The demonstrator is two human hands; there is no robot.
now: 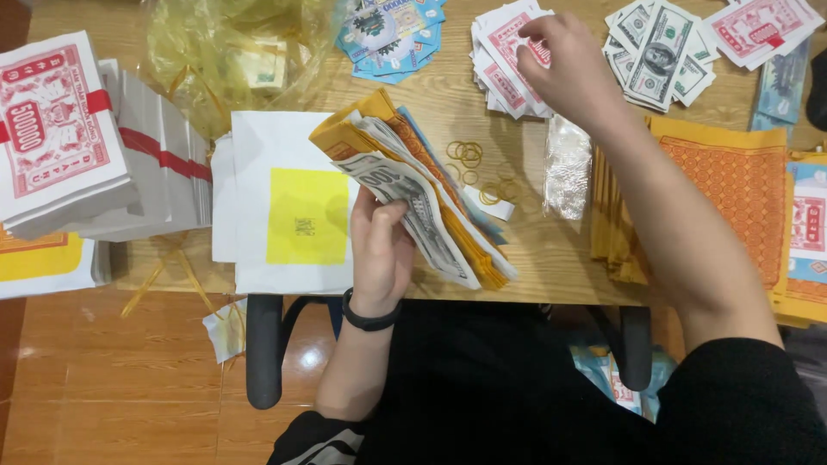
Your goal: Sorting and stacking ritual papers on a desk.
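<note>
Inside yellow plastic bag (215,60), banknote bundle (263,69).

**Even indoor light, mild blur at the reaching hand**

Soft, warm light falls evenly over the table (551,258); shadows are faint. Glare shows on the yellow plastic bag (224,52) beyond the left hand (379,250) and on the floor tiles (112,379) below it. The right hand (568,69) is slightly blurred.

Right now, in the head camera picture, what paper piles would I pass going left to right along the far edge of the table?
Crumpled yellow plastic bag → fan of blue notes → red-and-white note stack under the right hand → spread of grey banknote-style sheets → red-and-white notes at the corner.
</note>
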